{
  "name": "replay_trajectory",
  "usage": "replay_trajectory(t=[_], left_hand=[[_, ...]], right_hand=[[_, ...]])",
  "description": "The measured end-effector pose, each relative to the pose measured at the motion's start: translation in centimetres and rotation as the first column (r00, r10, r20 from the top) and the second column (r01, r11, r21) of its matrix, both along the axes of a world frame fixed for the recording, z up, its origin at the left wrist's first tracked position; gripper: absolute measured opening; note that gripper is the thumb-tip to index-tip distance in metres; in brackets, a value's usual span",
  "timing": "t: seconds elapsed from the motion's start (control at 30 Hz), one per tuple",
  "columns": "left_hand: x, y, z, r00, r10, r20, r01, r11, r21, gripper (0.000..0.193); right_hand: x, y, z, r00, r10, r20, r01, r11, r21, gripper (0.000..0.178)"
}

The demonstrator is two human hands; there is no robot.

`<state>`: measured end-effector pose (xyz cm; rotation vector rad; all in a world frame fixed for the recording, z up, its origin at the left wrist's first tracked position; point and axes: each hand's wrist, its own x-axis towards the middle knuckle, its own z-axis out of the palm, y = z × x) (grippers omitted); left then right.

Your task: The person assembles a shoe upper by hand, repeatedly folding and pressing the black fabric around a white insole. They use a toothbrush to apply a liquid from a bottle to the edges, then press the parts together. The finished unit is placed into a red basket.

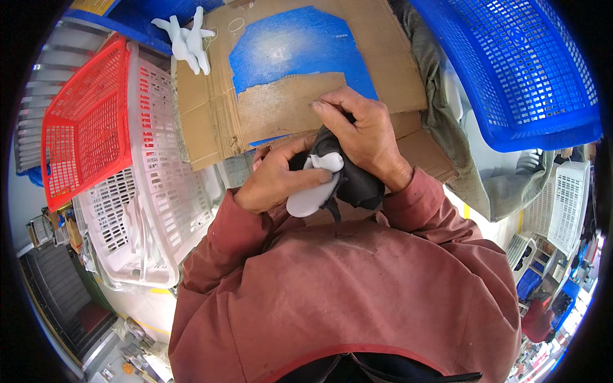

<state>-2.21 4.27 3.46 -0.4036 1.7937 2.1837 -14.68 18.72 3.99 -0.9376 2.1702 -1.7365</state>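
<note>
Close in front of my chest, my left hand [273, 181] is closed on a smooth white piece [308, 199] with a flat, rounded end, its thumb pressed along the top. Black cloth [359, 186] wraps around and behind this piece, and a loose strip dangles from it. My right hand [367, 134] is closed on the upper part of the cloth, fingers curled and thumb pointing toward the left. What lies under its fingers is partly hidden. The exact kind of the white piece does not show.
Beyond my hands lies a cardboard sheet [399, 57] with a worn blue patch [294, 48]. Branched white pieces [186, 41] rest at its far left. A red basket [89, 127] and white baskets [156, 185] stand left, a blue basket [517, 70] right, near grey-green cloth [447, 134].
</note>
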Motion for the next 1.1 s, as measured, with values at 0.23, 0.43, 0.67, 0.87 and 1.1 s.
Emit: replay_trajectory(t=[0.23, 0.43, 0.67, 0.87, 1.1], left_hand=[[0.7, 1.0, -0.3, 0.998, 0.042, 0.038, -0.049, 0.979, 0.197, 0.047], [1.2, 1.5, -4.4, 0.940, 0.328, -0.090, -0.338, 0.934, -0.116, 0.040], [1.9, 1.5, -6.2, 0.898, 0.439, -0.037, -0.382, 0.818, 0.430, 0.037], [2.3, 0.9, -6.6, 0.884, 0.467, 0.006, -0.423, 0.797, 0.432, 0.039], [3.6, -0.1, -8.1, 0.922, 0.350, -0.167, -0.272, 0.890, 0.367, 0.047]], right_hand=[[0.3, 0.0, -0.9, 0.992, -0.027, -0.126, 0.026, 1.000, -0.013, 0.014], [-0.4, 0.4, -1.8, 0.982, -0.009, -0.187, 0.010, 1.000, 0.008, 0.013], [-0.9, 0.4, -1.4, 0.966, 0.010, -0.258, -0.009, 1.000, 0.004, 0.014], [-0.9, -0.2, -0.8, 0.987, -0.013, -0.163, 0.006, 0.999, -0.044, 0.015], [-0.3, -0.1, -0.4, 0.992, 0.051, 0.118, -0.048, 0.998, -0.034, 0.021]])
